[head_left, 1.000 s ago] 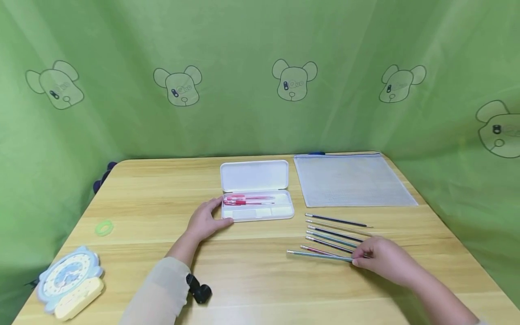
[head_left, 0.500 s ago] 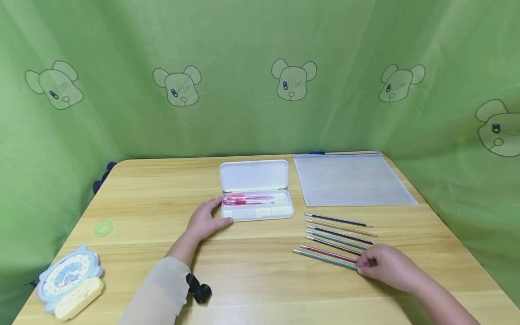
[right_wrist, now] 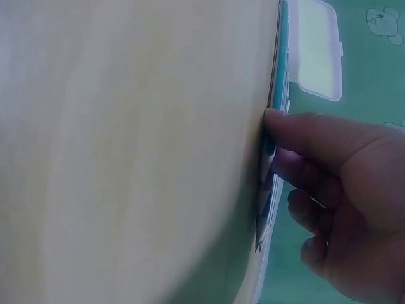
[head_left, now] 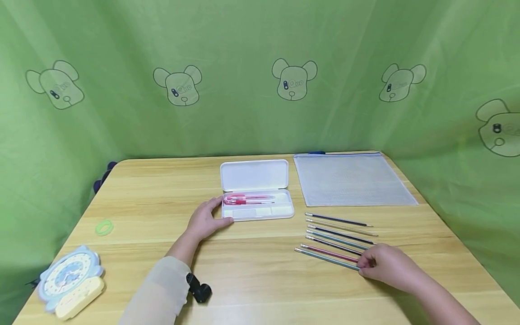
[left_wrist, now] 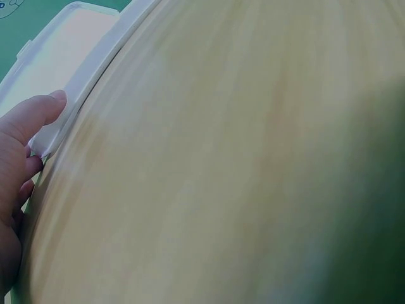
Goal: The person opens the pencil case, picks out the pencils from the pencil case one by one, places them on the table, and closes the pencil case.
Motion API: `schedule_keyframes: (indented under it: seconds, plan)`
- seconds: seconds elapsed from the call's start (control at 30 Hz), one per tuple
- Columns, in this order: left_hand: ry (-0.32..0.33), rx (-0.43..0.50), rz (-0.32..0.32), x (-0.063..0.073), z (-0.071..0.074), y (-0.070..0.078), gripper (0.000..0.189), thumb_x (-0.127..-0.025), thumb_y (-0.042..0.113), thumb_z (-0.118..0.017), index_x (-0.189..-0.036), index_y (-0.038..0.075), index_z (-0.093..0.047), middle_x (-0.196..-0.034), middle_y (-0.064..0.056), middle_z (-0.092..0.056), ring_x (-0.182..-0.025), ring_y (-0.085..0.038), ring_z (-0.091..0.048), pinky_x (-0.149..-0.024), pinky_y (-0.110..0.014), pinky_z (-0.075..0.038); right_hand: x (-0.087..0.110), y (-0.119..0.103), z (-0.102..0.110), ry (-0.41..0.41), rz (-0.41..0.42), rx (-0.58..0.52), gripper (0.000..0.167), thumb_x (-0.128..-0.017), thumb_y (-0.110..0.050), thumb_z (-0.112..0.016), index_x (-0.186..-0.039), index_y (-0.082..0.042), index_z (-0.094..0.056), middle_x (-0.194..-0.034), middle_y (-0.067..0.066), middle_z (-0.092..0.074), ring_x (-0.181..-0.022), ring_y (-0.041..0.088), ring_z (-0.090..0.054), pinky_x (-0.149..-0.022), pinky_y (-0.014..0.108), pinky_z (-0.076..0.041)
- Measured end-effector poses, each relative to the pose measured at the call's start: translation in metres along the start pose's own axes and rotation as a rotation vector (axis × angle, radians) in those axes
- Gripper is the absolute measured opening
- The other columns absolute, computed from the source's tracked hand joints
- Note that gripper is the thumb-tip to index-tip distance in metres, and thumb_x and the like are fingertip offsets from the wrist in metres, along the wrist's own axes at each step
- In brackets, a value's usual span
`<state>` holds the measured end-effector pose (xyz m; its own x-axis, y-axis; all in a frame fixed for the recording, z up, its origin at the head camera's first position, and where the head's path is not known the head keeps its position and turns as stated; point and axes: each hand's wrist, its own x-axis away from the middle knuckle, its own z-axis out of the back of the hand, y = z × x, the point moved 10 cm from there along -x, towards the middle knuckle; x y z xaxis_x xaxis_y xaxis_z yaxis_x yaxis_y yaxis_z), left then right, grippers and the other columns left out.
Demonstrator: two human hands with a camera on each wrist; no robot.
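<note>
A white pencil case lies with its lid raised at the middle of the table, with red pens inside. My left hand holds the case's left end, thumb at the front edge and fingers round the side; the left wrist view shows the thumb on the rim. To the right, several pencils lie in a slanted row, eraser ends to the left. My right hand pinches the nearest one, a teal pencil, near its right end. In the right wrist view the thumb presses against it.
A white mesh zip pouch lies at the back right. On the left are a light green ring and a blue clock-faced object with a cream base. Green cloth with bear-head drawings surrounds the table.
My right hand has moved slightly right and toward me with the teal pencil, which now lies alongside the row instead of across the red pencil. The left hand and case have stayed put.
</note>
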<state>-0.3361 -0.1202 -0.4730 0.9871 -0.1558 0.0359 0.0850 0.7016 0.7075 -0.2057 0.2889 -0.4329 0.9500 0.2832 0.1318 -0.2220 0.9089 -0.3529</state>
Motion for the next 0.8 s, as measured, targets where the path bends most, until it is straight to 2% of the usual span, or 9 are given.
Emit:
schedule_keyframes:
  seconds: [0.1,0.17,0.27,0.33,0.4,0.43,0.6,0.8]
  plan:
    - [-0.001,-0.002,-0.009,-0.001,0.0,0.001,0.086,-0.079,0.048,-0.076,-0.151,0.021,-0.039,-0.158,-0.016,-0.034,-0.146,-0.04,-0.029,-0.12,-0.058,-0.024,0.001,-0.002,0.012,0.029,0.008,-0.054,0.009,-0.08,-0.027,-0.079,-0.084,-0.024,-0.072,-0.073,-0.015,-0.06,-0.065,-0.005,-0.045,-0.058,0.019,-0.042]
    - [0.002,-0.005,-0.017,-0.002,0.001,0.002,0.086,-0.079,0.048,-0.076,-0.151,0.02,-0.039,-0.157,-0.017,-0.034,-0.146,-0.041,-0.03,-0.119,-0.058,-0.025,0.0,-0.005,0.028,0.076,0.02,-0.079,0.015,-0.082,-0.031,-0.078,-0.091,-0.02,-0.074,-0.077,-0.013,-0.061,-0.069,-0.003,-0.048,-0.061,0.021,-0.045]
    - [0.009,-0.003,-0.017,-0.002,0.002,0.002,0.086,-0.079,0.048,-0.076,-0.151,0.019,-0.039,-0.157,-0.017,-0.035,-0.145,-0.041,-0.03,-0.12,-0.058,-0.025,-0.009,-0.015,0.056,0.156,0.044,-0.104,0.025,-0.087,-0.032,-0.073,-0.103,-0.014,-0.074,-0.091,-0.002,-0.07,-0.086,0.011,-0.062,-0.075,0.036,-0.055]
    - [0.012,-0.001,-0.014,-0.001,0.003,0.002,0.086,-0.079,0.047,-0.077,-0.151,0.019,-0.039,-0.157,-0.018,-0.035,-0.145,-0.041,-0.03,-0.119,-0.058,-0.025,-0.022,-0.024,0.071,0.188,0.058,-0.11,0.03,-0.091,-0.033,-0.069,-0.111,-0.011,-0.072,-0.104,0.007,-0.072,-0.1,0.026,-0.065,-0.085,0.051,-0.055]
    - [0.012,0.0,-0.01,0.0,0.002,0.001,0.086,-0.079,0.047,-0.076,-0.151,0.02,-0.039,-0.157,-0.017,-0.035,-0.146,-0.04,-0.03,-0.12,-0.058,-0.024,-0.039,-0.035,0.079,0.196,0.075,-0.139,0.035,-0.094,-0.032,-0.064,-0.118,-0.008,-0.069,-0.116,0.016,-0.069,-0.111,0.04,-0.061,-0.092,0.062,-0.049]
    - [0.011,-0.002,-0.012,0.0,0.001,0.0,0.086,-0.079,0.048,-0.076,-0.151,0.02,-0.039,-0.157,-0.017,-0.035,-0.146,-0.04,-0.03,-0.12,-0.058,-0.025,-0.049,-0.039,0.081,0.195,0.08,-0.153,0.036,-0.096,-0.033,-0.062,-0.12,-0.007,-0.067,-0.12,0.018,-0.068,-0.114,0.042,-0.059,-0.095,0.062,-0.047]
    - [0.012,-0.006,-0.021,-0.001,-0.001,0.0,0.086,-0.078,0.047,-0.077,-0.151,0.019,-0.04,-0.156,-0.017,-0.037,-0.146,-0.039,-0.031,-0.12,-0.056,-0.025,-0.111,-0.061,0.083,0.189,0.116,-0.238,0.039,-0.099,-0.031,-0.057,-0.126,-0.003,-0.063,-0.131,0.021,-0.061,-0.123,0.041,-0.054,-0.106,0.06,-0.041]
    - [0.021,0.0,-0.023,-0.002,0.0,0.0,0.085,-0.078,0.047,-0.077,-0.15,0.019,-0.041,-0.156,-0.017,-0.038,-0.146,-0.039,-0.031,-0.12,-0.056,-0.025,-0.188,-0.076,0.081,0.202,0.083,-0.33,0.044,-0.099,-0.028,-0.056,-0.134,-0.002,-0.056,-0.143,0.021,-0.051,-0.132,0.04,-0.047,-0.112,0.056,-0.039]
